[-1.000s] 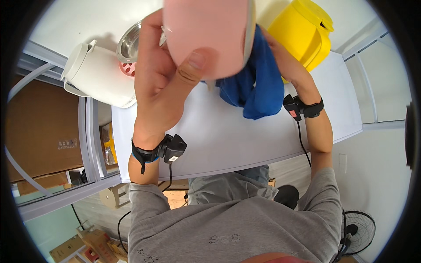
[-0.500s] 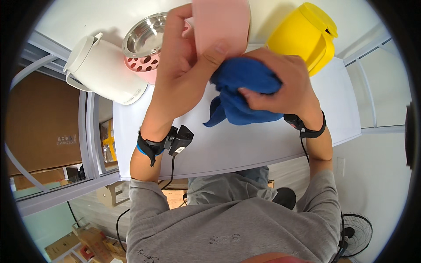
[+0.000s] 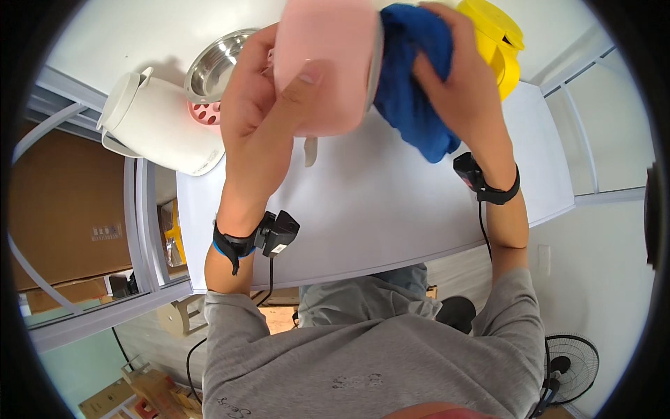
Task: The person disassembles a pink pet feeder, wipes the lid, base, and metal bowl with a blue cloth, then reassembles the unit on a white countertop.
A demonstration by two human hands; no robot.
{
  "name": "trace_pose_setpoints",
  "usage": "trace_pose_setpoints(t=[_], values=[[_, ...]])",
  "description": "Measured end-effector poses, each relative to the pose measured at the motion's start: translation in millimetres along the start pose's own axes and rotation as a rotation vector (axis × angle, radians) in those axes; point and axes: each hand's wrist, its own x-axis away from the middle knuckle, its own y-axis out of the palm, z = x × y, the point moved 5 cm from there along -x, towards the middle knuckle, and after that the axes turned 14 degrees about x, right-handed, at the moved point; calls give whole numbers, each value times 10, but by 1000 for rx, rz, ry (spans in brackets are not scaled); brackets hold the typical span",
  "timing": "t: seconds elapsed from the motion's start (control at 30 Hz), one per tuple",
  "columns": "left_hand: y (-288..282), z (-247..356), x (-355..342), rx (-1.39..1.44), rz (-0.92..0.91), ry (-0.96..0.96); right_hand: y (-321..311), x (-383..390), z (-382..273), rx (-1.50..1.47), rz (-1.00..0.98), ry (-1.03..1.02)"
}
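Raised above the white table [image 3: 363, 202] is a pink, rounded box-like object [image 3: 335, 49] with a pale edge on its right side; its exact kind does not show. My left hand [image 3: 262, 129] grips it from the left, thumb lying across the pink face. A small pale strip [image 3: 310, 151] hangs below it. Bunched in my right hand [image 3: 464, 87] is a blue cloth [image 3: 412, 77], held against or close beside the pink object's right side. The cloth's lower end droops toward the tabletop.
At the left lies a white jug [image 3: 164, 122] with a handle. Beside it, a steel bowl [image 3: 213, 70] leans over a pink piece with holes [image 3: 204, 112]. A yellow jug [image 3: 499, 42] stands at the far right. Metal-framed panels flank the table.
The pink object has shifted left and down and turned, showing its pale right edge. My right hand and the cloth have moved from below it up to its right side.
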Motion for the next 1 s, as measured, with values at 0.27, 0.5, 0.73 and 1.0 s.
trace_pose_setpoints(t=[0.27,0.5,0.73,1.0], values=[[-86,7,-70,-18,214,30,65,176,-363,-169,39,-413],[-5,63,-42,-155,137,65,-66,186,-290,-1,273,-431],[-44,234,16,-221,218,98,120,63,-87,-38,116,-169],[-90,279,18,43,408,193,350,97,-118,-19,-166,-138]])
